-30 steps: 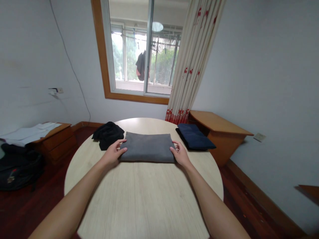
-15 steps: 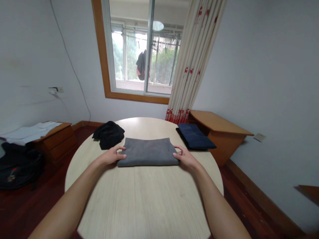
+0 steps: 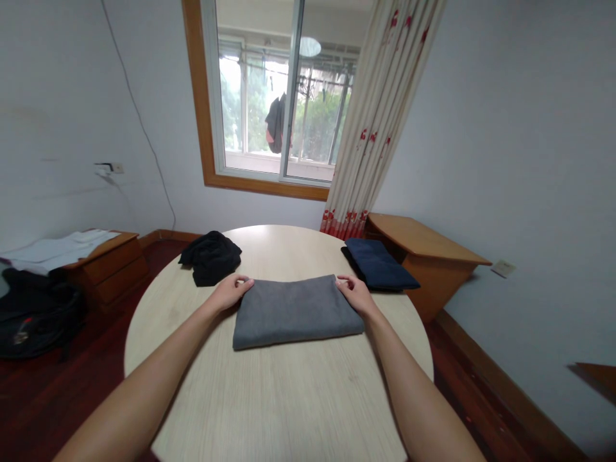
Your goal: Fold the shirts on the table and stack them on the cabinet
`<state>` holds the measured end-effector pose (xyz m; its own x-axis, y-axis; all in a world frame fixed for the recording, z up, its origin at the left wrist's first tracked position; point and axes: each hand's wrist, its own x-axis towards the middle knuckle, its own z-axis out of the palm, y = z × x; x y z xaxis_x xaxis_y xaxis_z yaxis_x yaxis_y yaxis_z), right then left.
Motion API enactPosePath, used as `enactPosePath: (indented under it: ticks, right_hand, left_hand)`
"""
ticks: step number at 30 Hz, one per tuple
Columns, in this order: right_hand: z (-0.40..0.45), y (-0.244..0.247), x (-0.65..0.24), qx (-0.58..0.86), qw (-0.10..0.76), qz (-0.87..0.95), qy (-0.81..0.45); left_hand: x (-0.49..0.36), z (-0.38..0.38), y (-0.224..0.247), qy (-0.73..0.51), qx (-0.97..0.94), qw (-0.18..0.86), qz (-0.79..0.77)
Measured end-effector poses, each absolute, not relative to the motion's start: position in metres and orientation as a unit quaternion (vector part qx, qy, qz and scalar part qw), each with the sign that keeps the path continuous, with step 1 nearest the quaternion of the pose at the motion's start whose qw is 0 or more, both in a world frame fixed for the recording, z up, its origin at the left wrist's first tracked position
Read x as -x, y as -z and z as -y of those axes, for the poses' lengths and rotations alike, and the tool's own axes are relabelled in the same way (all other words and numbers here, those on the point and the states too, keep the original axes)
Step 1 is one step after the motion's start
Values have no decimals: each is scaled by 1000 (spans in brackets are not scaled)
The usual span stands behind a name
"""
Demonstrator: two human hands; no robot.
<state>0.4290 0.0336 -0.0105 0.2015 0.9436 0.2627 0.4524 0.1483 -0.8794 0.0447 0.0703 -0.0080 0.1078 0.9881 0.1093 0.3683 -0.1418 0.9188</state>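
Well — both hands hold plain grey cloth — folded.

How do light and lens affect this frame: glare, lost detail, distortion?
Head view: the window washes out in daylight; head view: the table shines near its far edge; head view: the black cloth shows little fold detail, while the folded grey cloth reads clearly; head view: the curtain leans, likely wide-angle distortion.
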Motion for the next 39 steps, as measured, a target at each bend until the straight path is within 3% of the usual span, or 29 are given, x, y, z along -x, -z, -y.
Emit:
enactPosePath:
  ticks: [10,17,23,29,33,39]
  right_hand:
    - [-32,-1,-420,539,536,592,-267]
    - [-33,4,-425,556,446,614,-340]
    - [-37,4,-432,568,521,584,-255]
    - [-31,-5,-421,657,384,638,-118]
    - [-11,-25,-385,636,323,700,33]
    - [10,-15,-321,483,179,856,-33]
  left_hand:
    - [-55,-65,11,-494,-595,414,-480]
    - [-55,-60,9,-456,-619,419,-483]
    - [-50,-62,5,-485,-587,443,-473]
    - [-40,-59,-6,-371,-676,227,-595]
    - [-62,-32,-29,-396,-748,51,-529]
    - [-114,3,-11,-223,-883,104,-401]
